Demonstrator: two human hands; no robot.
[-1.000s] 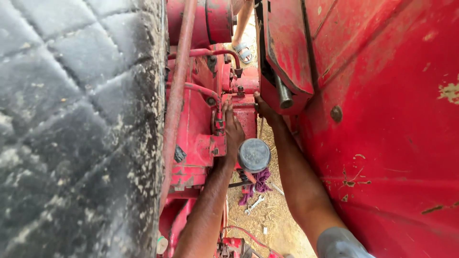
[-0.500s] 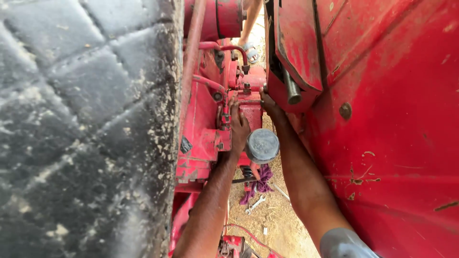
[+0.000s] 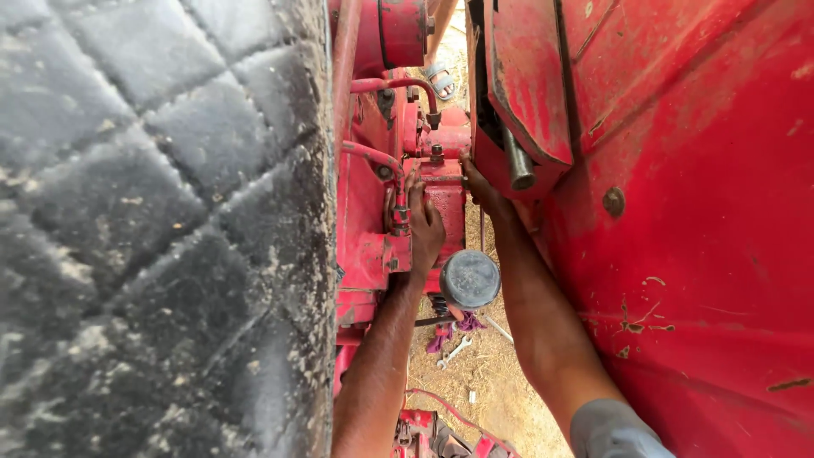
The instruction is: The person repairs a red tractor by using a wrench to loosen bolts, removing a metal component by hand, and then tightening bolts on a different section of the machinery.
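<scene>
In the head view, the left hand lies flat with fingers wrapped against the red housing between the big black tyre and the red body panel, while the right hand reaches up beside the housing's far edge. Working well here probably means bracing with the left palm and moving by feel. The right fingers are hidden behind the panel, so their grip cannot be told; the grey round cap covers what lies under it
</scene>
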